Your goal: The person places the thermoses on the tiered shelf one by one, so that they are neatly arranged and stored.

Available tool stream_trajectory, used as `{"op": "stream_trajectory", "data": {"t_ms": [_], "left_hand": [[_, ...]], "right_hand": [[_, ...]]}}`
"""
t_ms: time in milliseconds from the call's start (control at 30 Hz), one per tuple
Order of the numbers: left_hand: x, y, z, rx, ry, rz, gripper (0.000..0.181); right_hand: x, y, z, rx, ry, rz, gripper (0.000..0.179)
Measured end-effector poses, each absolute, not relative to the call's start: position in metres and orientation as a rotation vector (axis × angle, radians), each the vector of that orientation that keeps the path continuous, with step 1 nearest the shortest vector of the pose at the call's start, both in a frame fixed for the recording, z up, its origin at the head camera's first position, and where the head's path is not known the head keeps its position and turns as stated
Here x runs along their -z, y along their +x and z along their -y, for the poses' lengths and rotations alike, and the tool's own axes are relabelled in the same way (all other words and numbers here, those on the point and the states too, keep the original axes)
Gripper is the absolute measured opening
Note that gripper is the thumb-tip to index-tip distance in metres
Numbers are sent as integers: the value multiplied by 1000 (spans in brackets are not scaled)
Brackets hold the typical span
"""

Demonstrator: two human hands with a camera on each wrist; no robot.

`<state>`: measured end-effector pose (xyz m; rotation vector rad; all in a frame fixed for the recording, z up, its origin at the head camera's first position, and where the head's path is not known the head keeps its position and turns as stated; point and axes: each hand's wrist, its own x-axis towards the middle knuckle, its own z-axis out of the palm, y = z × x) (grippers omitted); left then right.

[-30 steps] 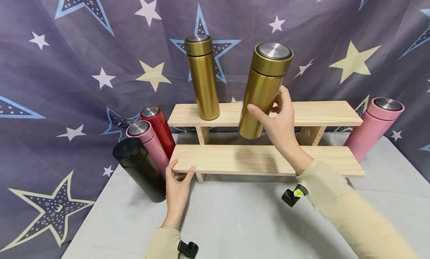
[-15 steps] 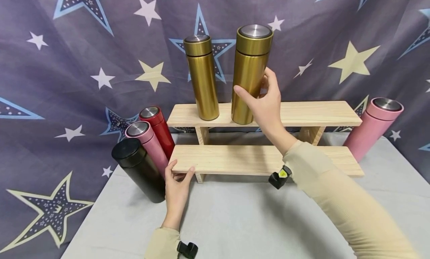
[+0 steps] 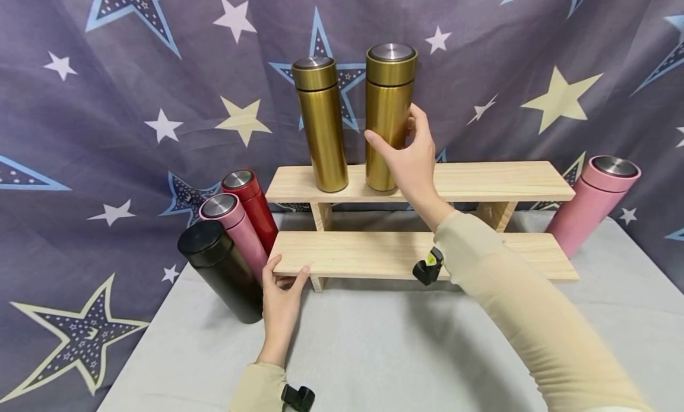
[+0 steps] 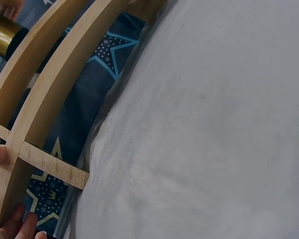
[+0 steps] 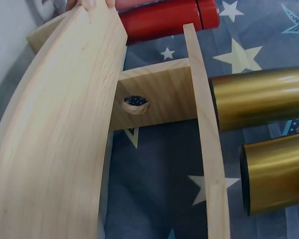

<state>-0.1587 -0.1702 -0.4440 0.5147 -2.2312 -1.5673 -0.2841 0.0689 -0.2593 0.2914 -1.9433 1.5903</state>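
My right hand [image 3: 415, 162] grips a gold thermos bottle [image 3: 387, 106] upright at the upper board of a two-tier wooden shelf [image 3: 363, 254]. In the right wrist view a narrow gap shows between that bottle's base [image 5: 276, 174] and the board; whether they touch anywhere I cannot tell. A second gold thermos [image 3: 322, 133] stands just left of it on the same board. My left hand [image 3: 281, 305] holds the left end of the lower board, thumb at its front edge and fingers round the end and below, as the left wrist view shows.
Left of the shelf stand a black thermos [image 3: 224, 275], a pink thermos [image 3: 240, 234] and a red thermos [image 3: 256, 207], close together. Another pink thermos [image 3: 593, 204] stands beyond the right end. A star-patterned cloth [image 3: 187, 73] hangs behind the grey-covered table [image 3: 363, 352].
My right hand has carried the gold thermos left and back, from in front of the upper board to beside the other gold one, and straightened it upright. The left hand stays put.
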Motion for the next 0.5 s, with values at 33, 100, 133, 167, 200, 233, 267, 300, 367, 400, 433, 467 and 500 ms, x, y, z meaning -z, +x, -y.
{"op": "stream_trajectory", "data": {"t_ms": [33,100,133,167,200,233,267,300,367,400,433,467,500], "left_hand": [[444,-159,170,1570,514,2230,72],[444,-158,170,1575,512,2227,71],[444,-158,170,1579,511,2226,71],[445,-158,170,1579,510,2224,71],[445,-158,170,1578,510,2224,71],[445,-159,171,1579,509,2223,71],[445,-159,171,1579,508,2222,71],[445,-159,171,1579,508,2222,71],[445,-159,171,1576,507,2223,72],[445,-159,171,1577,507,2222,72],[445,-159,171,1579,507,2221,72],[445,-159,171,1580,507,2220,72],[445,-159,171,1581,508,2220,72]], "right_hand": [[260,-285,-69,-1588,281,1956,77],[262,-288,-69,-1580,262,1979,79],[262,-289,-69,-1575,255,1987,80],[263,-290,-68,-1571,253,1995,80],[263,-291,-68,-1567,249,2002,80],[264,-292,-68,-1562,245,2009,80],[265,-293,-68,-1553,241,2014,80],[265,-294,-68,-1548,239,2019,80],[266,-296,-68,-1539,236,2031,80],[266,-296,-68,-1535,234,2037,80],[266,-297,-68,-1533,234,2042,81],[267,-297,-68,-1529,236,2046,81],[267,-297,-68,-1526,238,2049,81]]}}
